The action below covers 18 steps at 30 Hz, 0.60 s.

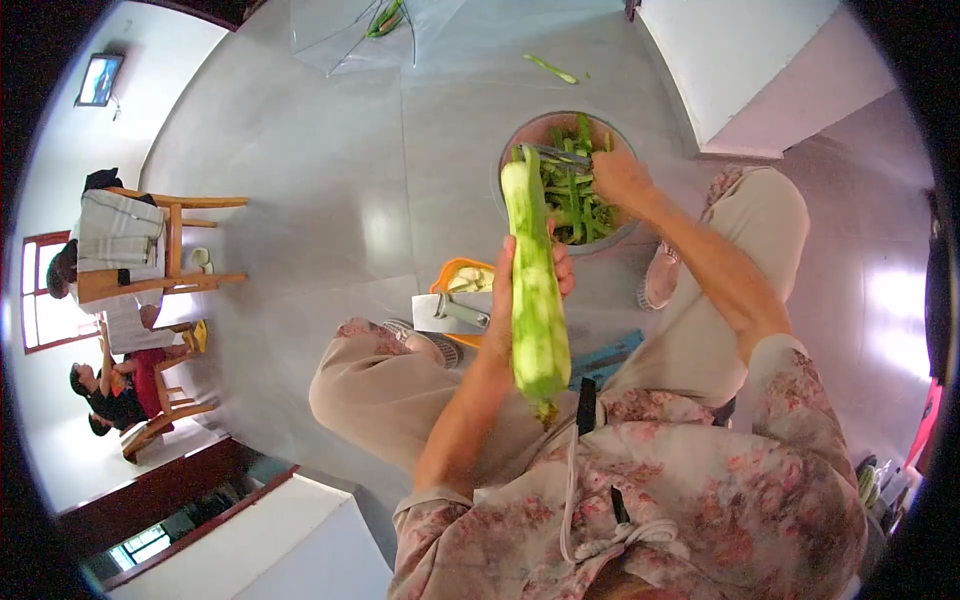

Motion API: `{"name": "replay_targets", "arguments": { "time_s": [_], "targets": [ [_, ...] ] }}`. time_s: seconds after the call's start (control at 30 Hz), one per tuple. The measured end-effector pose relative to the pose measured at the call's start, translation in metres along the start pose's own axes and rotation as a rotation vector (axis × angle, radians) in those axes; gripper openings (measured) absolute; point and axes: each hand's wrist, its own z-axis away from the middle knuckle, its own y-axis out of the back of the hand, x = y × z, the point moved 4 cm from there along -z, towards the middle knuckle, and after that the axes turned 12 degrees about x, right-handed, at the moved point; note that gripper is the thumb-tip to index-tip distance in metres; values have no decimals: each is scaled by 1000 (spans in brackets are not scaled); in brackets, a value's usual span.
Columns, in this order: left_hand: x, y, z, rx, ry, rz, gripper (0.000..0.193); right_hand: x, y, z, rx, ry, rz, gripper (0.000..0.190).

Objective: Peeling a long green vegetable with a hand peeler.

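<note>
My left hand [501, 315] is wrapped around a long green gourd, perhaps a zucchini [538, 300], held out lengthwise in front of me. Its skin is pale and stripped in bands, with darker green strips between them. In my right hand [622, 180] is a dark peeler [561, 158], its head at the gourd's far end, where a strip of peel stands up. Beneath them a round bucket [508, 217] holds many green peels [577, 199]. Beside my left wrist, a broad-bladed knife [450, 312] lies across an orange basket [444, 281] with pale cut pieces [471, 280].
Green stalks [386, 19] lie on a clear plastic sheet [322, 34] ahead, with one loose peel [551, 69] on the tiled floor. A white wall corner [720, 82] stands at the right. On the left are wooden chairs [176, 240] and seated people [112, 382].
</note>
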Motion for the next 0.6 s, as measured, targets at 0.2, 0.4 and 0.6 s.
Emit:
{"name": "replay_targets", "arguments": {
  "time_s": [0.2, 0.4, 0.6],
  "targets": [
    [9, 0, -1, 73, -31, 2, 62, 2, 13, -2, -104, -132, -55, 27],
    [19, -10, -1, 272, -195, -358, 56, -29, 2, 7, -459, -499, -947, 31],
    [11, -9, 1, 396, -76, -489, 53, -49, 9, 12, -261, -708, -1497, 22]
  ]
}}
